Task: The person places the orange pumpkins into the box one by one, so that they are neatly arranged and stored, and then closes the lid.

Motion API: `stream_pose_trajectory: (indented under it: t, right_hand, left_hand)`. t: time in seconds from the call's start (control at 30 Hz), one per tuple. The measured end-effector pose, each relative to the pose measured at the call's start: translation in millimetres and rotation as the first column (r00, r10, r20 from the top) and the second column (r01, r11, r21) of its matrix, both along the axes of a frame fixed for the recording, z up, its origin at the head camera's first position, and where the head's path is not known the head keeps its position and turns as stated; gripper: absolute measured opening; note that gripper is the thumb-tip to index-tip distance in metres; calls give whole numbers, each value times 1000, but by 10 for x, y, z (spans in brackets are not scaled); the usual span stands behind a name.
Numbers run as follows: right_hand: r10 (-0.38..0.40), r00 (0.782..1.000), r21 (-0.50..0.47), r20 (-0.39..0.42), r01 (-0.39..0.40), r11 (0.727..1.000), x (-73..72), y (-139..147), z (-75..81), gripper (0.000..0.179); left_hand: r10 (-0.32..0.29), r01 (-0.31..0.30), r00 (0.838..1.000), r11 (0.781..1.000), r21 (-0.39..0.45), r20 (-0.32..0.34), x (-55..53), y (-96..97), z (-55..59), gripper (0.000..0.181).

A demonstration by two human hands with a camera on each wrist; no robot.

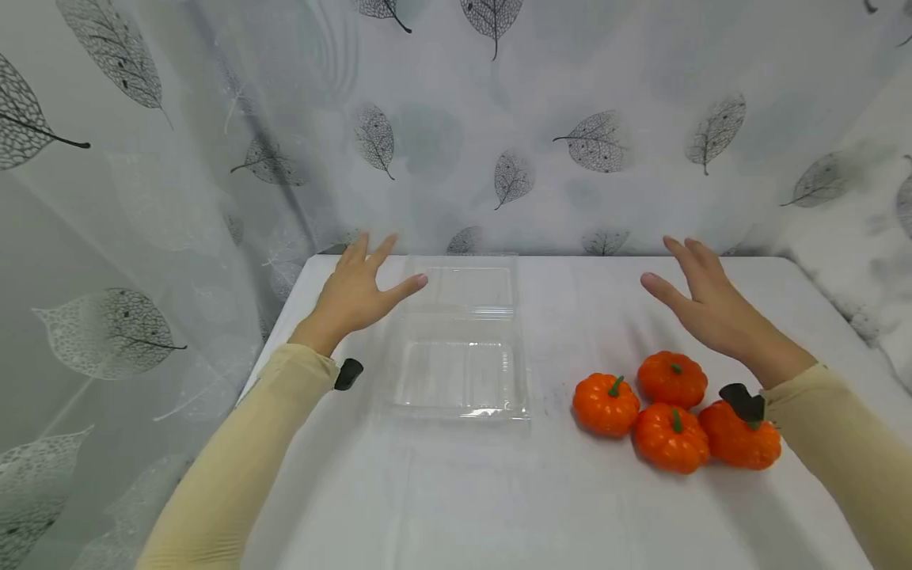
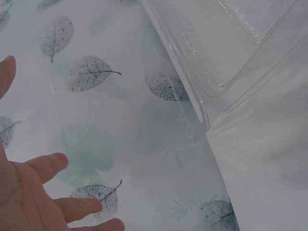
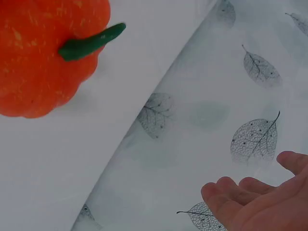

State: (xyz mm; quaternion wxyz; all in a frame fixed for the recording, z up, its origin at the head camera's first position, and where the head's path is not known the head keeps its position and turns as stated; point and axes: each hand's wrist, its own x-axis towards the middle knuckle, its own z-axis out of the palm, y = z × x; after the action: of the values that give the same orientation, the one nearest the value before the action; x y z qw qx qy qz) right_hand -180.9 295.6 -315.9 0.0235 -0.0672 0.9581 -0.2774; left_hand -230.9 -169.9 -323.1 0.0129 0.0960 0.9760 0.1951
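Note:
My left hand (image 1: 351,294) hovers over the table's left side with fingers spread and nothing in them. Just right of it lies a clear plastic clamshell box (image 1: 456,380), its lid laid back toward the far edge; a corner of the box (image 2: 216,96) shows in the left wrist view. My right hand (image 1: 716,309), fingers extended and holding nothing, is raised above the right side. Below it sit several small orange pumpkins (image 1: 672,438) with green stems, bunched together. One pumpkin (image 3: 48,57) appears large in the right wrist view, apart from the right hand's fingers (image 3: 219,199).
Everything rests on a white table (image 1: 463,499). A leaf-printed curtain (image 1: 442,119) hangs behind the far edge and down the left side. Dark clips or mounts (image 1: 348,374) sit at both sleeve cuffs.

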Motion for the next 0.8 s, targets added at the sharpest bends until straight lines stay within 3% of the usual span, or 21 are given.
stream_pose_trajectory:
  t: [0.13, 0.23, 0.5, 0.7, 0.8]
  right_hand:
    - [24, 998, -132, -51, -31, 991, 140, -7, 30, 76]
    - [39, 998, -250, -55, -51, 967, 231, -7, 55, 72]
    - [67, 997, -496, 23, -47, 867, 380, -12, 94, 60]
    - [137, 986, -649, 99, -40, 760, 410, 55, 7, 58]
    - [176, 975, -684, 134, -37, 728, 431, 113, -45, 58]
  left_hand:
    - [5, -9, 999, 996, 92, 43, 171, -102, 13, 101]
    - [4, -17, 995, 991, 136, 97, 301, -178, 3, 101]
    - [-20, -18, 978, 983, 183, 206, 507, -276, -159, 114]
    - [-84, 26, 959, 977, 210, 271, 606, -279, -347, 126]
    - [-108, 36, 947, 972, 233, 302, 652, -272, -420, 127]
